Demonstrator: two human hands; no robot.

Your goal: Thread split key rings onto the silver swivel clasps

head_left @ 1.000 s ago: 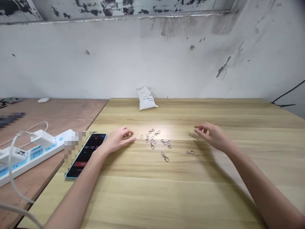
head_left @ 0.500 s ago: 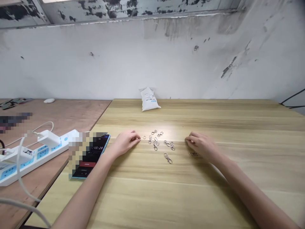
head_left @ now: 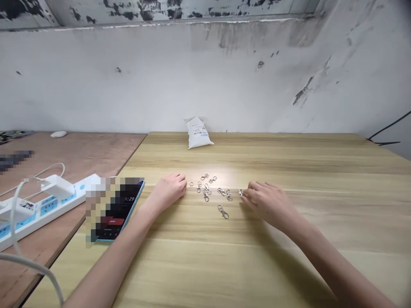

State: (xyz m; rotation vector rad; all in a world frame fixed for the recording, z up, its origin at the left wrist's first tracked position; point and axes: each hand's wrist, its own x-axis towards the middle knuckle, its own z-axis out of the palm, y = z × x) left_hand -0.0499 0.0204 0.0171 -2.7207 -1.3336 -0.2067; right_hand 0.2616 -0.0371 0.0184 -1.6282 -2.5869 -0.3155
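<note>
My left hand (head_left: 169, 189) rests on the table with its fingers curled in. Whatever those fingers hold, if anything, is hidden. Just right of its knuckles lies a small metal ring (head_left: 192, 184). My right hand (head_left: 268, 199) is closed, pinching a silver swivel clasp (head_left: 240, 193) at its fingertips, low over the wood. Between the hands several similar clasps are scattered, among them one lobster clasp (head_left: 223, 211) nearest me and another clasp (head_left: 229, 195) close to my right fingertips.
A white plastic packet (head_left: 199, 133) stands by the wall. Left of my forearm lies a phone (head_left: 120, 214), partly blurred out. A power strip (head_left: 61, 203) with chargers and white cables sits on the brown table (head_left: 105, 149) at the left.
My right hand has moved slightly left, and a clasp now shows at its fingertips; the clasp that lay beneath that hand is gone from there. My left fingers have curled further under.
</note>
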